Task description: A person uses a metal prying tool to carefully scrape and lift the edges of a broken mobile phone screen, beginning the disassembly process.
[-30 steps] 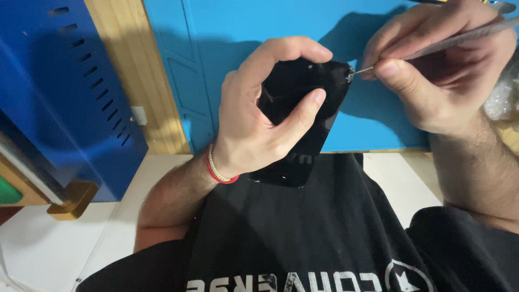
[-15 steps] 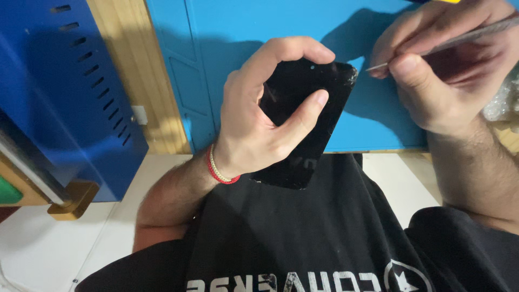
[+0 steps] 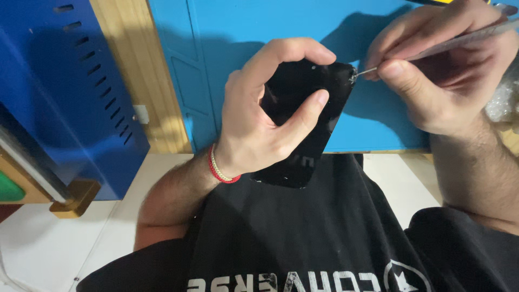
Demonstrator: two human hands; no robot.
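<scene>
Barely shifted since before: left hand (image 3: 259,124) clutching black phone (image 3: 308,119), right hand (image 3: 438,75) pinching thin metal tool (image 3: 459,42).

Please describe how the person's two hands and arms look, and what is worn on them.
Both hands are bare, no gloves: left hand, right hand. The forearms are bare and hairy, without sleeves over them. The left wrist carries a thin red and pale cord bracelet. No ring or watch is visible. A black shirt covers the body.

Bare forearms, no sleeves seen on either. Left wrist is ringed by a thin red cord bracelet (image 3: 220,168) with a pale strand. A black T-shirt (image 3: 303,238) is worn, pale printed lettering and a round star emblem across the chest.
</scene>
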